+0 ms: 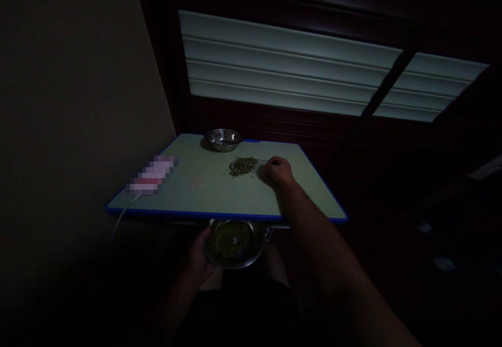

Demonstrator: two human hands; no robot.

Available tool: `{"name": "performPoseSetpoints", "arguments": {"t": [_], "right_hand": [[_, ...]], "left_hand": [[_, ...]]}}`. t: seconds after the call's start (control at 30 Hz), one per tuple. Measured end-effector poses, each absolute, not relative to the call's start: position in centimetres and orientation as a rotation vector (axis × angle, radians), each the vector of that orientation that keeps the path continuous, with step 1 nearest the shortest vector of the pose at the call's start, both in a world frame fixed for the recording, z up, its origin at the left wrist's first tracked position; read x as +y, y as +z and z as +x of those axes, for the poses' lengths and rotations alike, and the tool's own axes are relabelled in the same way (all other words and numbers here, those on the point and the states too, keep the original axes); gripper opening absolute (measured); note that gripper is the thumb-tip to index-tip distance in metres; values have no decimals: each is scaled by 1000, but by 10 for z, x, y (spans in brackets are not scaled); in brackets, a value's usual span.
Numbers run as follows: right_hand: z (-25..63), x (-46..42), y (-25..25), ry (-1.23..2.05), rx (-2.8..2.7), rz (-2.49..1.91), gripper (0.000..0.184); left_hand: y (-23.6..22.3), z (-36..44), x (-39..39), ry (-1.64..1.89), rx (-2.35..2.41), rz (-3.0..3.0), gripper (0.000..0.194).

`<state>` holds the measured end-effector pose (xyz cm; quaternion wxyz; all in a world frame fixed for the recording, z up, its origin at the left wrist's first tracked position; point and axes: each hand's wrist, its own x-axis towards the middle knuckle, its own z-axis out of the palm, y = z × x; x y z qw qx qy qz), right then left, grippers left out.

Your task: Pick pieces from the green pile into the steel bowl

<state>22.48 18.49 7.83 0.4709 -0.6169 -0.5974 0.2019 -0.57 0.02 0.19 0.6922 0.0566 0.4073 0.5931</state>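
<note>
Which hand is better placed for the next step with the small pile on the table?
Probably the right hand: it is close beside the pile on the table. The left hand is busy holding a metal bowl below the table's near edge.

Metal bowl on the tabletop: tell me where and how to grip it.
Probably pinch the metal bowl by its right rim, coming from the right and above: it stands upright, its wide rim raised and exposed, with the right hand on that side and the loose pile nearer you.

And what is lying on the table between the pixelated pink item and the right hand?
In the head view, a loose pile of small dark grains lies between them, nearer the right hand.
</note>
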Motion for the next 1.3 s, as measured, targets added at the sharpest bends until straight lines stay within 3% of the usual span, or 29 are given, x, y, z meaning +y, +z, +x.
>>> {"name": "performPoseSetpoints", "arguments": {"t": [1.3], "right_hand": [[225, 188, 74, 525, -1490, -1372, 11]], "left_hand": [[6, -4, 0, 1312, 902, 115, 25]]}}
